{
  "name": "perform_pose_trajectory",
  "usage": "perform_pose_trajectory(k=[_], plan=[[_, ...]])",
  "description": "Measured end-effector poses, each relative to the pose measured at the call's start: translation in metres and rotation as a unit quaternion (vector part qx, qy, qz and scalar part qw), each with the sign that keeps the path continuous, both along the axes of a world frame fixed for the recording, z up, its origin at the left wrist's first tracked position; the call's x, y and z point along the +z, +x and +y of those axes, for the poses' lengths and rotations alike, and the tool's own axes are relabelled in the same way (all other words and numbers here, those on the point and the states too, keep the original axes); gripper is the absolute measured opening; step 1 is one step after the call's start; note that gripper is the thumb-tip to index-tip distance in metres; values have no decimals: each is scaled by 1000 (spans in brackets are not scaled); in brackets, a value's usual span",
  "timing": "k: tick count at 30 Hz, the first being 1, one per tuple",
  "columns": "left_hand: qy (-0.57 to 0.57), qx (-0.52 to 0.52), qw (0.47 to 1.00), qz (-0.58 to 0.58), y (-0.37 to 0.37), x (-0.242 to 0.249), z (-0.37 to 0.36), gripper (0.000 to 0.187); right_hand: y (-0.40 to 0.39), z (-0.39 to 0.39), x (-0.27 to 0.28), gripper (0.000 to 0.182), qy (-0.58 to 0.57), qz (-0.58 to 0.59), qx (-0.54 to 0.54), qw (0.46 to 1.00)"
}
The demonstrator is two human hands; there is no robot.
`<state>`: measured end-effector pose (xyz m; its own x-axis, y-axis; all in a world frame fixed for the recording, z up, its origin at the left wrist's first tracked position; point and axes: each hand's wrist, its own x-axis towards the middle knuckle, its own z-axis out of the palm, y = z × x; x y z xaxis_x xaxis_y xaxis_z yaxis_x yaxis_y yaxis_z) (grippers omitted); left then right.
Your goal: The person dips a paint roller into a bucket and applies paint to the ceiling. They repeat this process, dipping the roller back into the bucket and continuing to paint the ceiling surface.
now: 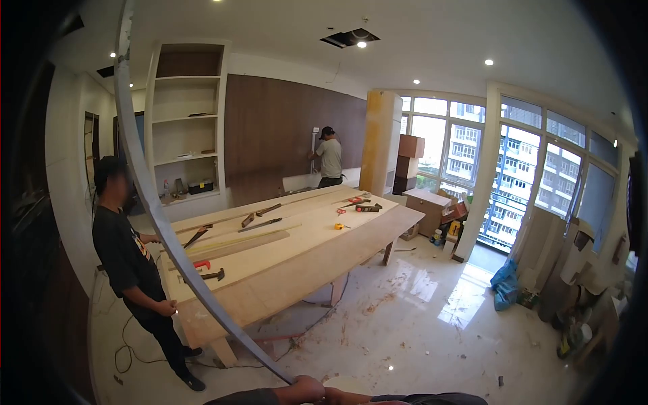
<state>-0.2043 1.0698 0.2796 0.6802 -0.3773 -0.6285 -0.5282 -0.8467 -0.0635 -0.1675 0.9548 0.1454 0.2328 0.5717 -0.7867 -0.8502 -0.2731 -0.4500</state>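
Note:
A long grey metal bar (177, 236) rises from the bottom edge and crosses the view up to the ceiling at the upper left. My left hand (307, 389) is closed round its near end, low in the picture. Right beside it is my right hand (341, 396), partly cut off by the frame edge, with its fingers hidden. Beyond the hands stands a long wooden worktable (283, 283), overlapped by the bar in this view. On it lie a hammer (214, 275), a red-handled tool (202, 264), a yellow tape measure (339, 227) and several other hand tools.
A person (128, 250) in dark clothes stands at the table's left end, a hand on its corner. Another person (329, 156) works at the back wall. Cables (125, 347) and debris (378, 304) lie on the floor. A blue bag (504, 285) and leaning boards (540, 243) stand right.

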Motion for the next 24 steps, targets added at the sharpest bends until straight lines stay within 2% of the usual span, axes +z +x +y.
perform_pose_trajectory(k=[3, 5, 8, 11, 13, 17, 18, 19, 20, 21, 24], plan=[[3, -38, 999, -34, -8, 2, 14, 31, -24, 8, 9, 43, 6, -218, 110, 970], [-8, -46, 997, -69, -22, 51, 34, 25, -36, 10, 18, 41, -10, -358, 170, 918], [11, -85, 991, -106, -43, 119, 72, 26, -51, 10, 25, 36, -39, -496, 220, 839], [38, -88, 987, -132, -69, 191, 115, 28, -55, 11, 19, 30, -88, -583, 237, 772], [97, -17, 954, -283, -77, 195, 146, 20, -52, 18, 8, 26, -123, -601, 258, 747], [255, -37, 919, -298, -117, 296, 203, 30, -35, 39, -25, 24, -188, -631, 296, 692], [248, 31, 926, -282, -123, 320, 210, 31, -23, 47, -48, 24, -157, -439, 104, 879], [240, 99, 929, -263, -129, 336, 215, 31, -7, 54, -86, 24, -76, -186, -72, 977], [220, 95, 933, -270, -134, 342, 223, 31, 9, 61, -125, 25, -49, 65, -290, 953], [199, 92, 936, -277, -138, 346, 233, 30, 6, 63, -102, 24, -45, 133, -373, 917], [170, 47, 930, -324, -141, 326, 260, 26, 1, 80, -49, 24, -38, 150, -415, 896]])
